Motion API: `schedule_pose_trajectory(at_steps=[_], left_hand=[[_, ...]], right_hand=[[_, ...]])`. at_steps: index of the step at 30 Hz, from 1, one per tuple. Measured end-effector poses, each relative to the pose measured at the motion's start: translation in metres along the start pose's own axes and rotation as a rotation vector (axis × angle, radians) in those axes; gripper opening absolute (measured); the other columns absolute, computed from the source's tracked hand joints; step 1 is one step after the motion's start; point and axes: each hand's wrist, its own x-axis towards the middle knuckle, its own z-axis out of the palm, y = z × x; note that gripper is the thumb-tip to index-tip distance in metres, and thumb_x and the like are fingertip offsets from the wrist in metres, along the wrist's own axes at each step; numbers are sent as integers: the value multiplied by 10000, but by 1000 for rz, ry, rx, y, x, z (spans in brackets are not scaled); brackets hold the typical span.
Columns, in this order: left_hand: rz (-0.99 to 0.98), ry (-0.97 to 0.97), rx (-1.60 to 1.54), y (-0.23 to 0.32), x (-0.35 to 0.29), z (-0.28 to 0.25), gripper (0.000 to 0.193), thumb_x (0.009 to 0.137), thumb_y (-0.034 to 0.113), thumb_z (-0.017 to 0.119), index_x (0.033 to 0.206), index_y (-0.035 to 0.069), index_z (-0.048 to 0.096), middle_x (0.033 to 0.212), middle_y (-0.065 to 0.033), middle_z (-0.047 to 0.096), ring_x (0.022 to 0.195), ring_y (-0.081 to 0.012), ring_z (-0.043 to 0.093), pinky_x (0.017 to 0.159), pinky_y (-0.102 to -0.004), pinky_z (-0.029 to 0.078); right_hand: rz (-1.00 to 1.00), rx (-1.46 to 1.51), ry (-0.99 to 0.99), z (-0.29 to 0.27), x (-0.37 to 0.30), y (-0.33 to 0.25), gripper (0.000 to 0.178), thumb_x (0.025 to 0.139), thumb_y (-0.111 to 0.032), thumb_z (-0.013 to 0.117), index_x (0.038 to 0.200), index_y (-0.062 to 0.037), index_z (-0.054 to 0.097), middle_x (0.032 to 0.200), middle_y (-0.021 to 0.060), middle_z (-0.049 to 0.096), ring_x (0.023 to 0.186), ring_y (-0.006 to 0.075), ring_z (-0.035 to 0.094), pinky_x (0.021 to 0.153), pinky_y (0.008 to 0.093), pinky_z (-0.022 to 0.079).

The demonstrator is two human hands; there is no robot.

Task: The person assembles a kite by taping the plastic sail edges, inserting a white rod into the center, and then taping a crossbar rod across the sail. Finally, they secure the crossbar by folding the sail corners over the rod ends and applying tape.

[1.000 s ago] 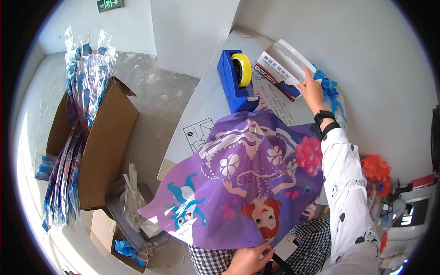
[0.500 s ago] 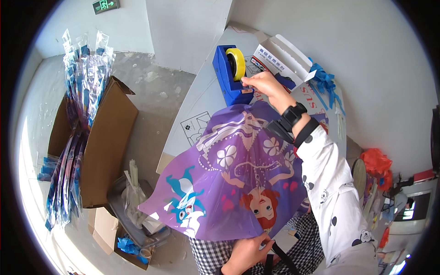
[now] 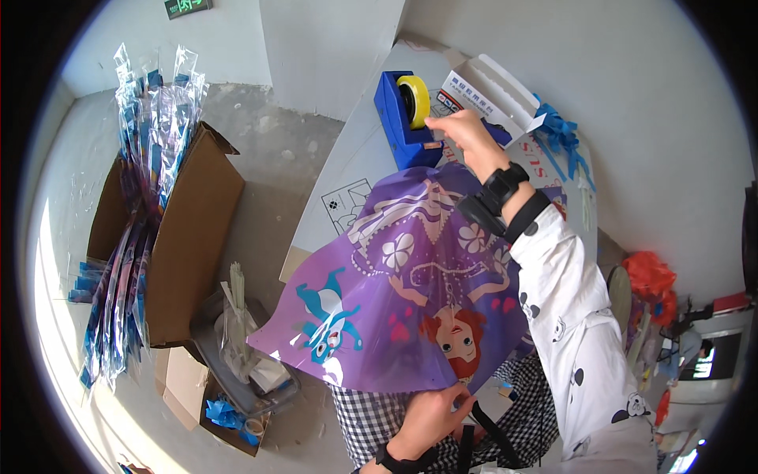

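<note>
Reaching to the blue tape dispenser (image 3: pixel 404 118), right hand (image 3: pixel 462 130) pinches at the yellow tape roll (image 3: pixel 414 101), fingers nearly closed on the tape end. Left hand (image 3: pixel 430 415) grips the near edge of one purple cartoon-printed sheet (image 3: pixel 410 284), which hides much of the white table (image 3: pixel 347 158). One white carton (image 3: pixel 489 91) sits just beyond the dispenser, blue ribbon bows (image 3: pixel 560 134) beside it. One brown box (image 3: pixel 185 237) holding wrapped packs stands left of the table.

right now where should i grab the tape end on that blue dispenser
Pinch the loose strip at the front cutter edge of the blue dispenser, coming from its right, as the right hand is doing. The yellow tape roll stands upright on edge, so the tape probably feeds toward that front edge.
</note>
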Motion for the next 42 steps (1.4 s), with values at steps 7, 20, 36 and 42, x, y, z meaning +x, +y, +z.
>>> schedule_pose_trajectory(at_steps=[7, 20, 36, 42], left_hand=[[-9, 3, 7, -2, 1, 1, 128, 815, 158, 716, 832, 35, 685, 625, -115, 618, 500, -278, 567, 511, -352, 461], [-37, 49, 38, 3, 2, 0, 153, 805, 156, 727, 788, 17, 666, 632, -131, 625, 526, -308, 588, 523, -368, 469], [-153, 489, -413, -6, -15, 39, 175, 812, -9, 733, 773, 40, 570, 765, -8, 619, 687, -90, 552, 633, -232, 439], [-343, 585, -1183, -20, -47, 88, 161, 880, -23, 642, 841, 92, 536, 878, -11, 619, 827, -121, 605, 891, -347, 510]], right_hand=[[111, 7, 4, 5, -46, 12, 214, 851, -317, 735, 782, -123, 678, 731, -38, 612, 695, 55, 534, 624, 255, 336], [-17, 294, 60, 32, -37, 59, 212, 862, -169, 681, 924, 34, 679, 845, 91, 691, 746, 153, 654, 563, 297, 433], [-558, 178, 254, -76, -249, 60, 78, 927, -2, 581, 1002, -21, 576, 937, 18, 627, 890, 105, 602, 760, 237, 485], [-174, 233, 217, -136, -405, 130, 356, 901, 9, 629, 1242, -29, 538, 896, 15, 623, 852, 81, 607, 787, 212, 488]])
